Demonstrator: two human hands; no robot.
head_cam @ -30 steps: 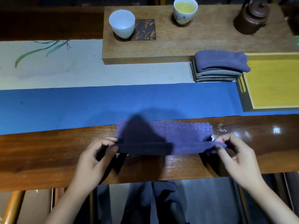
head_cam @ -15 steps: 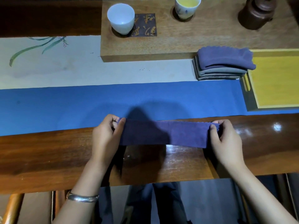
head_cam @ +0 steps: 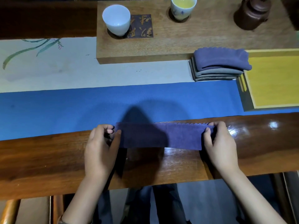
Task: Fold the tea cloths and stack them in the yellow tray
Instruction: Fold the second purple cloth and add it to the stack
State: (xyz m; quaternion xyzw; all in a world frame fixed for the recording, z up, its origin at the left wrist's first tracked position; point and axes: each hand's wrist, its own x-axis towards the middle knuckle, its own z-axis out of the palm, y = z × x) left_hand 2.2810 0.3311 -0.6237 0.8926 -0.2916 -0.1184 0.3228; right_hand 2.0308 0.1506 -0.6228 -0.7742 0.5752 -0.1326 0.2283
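Head view: a purple tea cloth (head_cam: pixel 161 136), folded into a long narrow band, is laid across the near part of a glossy dark wooden table (head_cam: pixel 48 159), its scalloped far edge meeting the border of a blue runner (head_cam: pixel 64 107). The band's left end is pinched by the left hand (head_cam: pixel 100 151), thumb on top and fingers curled behind. The right end is gripped in the same way by the right hand (head_cam: pixel 221 146). Both hands are closed on the cloth, which is stretched flat between them.

Beyond the blue runner, a cream runner (head_cam: pixel 48 68) painted with green leaves is spread along the table. At the right, a stack of folded cloths (head_cam: pixel 218 67), grey below and purple on top, is seen just beside the yellow tray (head_cam: pixel 271 81), whose dark rim and slotted handle face the stack. The tray's right part is cut off by the frame.

Further back, a raised wooden board (head_cam: pixel 186 41) is set on the table. An empty white cup (head_cam: pixel 116 20), a cup of yellow tea (head_cam: pixel 183 7) and a brown teapot (head_cam: pixel 254 13) are carried on it. A dark square coaster (head_cam: pixel 142 26) with carved characters is placed just beside the white cup.

Bright light spots are reflected in the table's varnish at the right. Below the table edge, the person's dark-clothed legs are visible.
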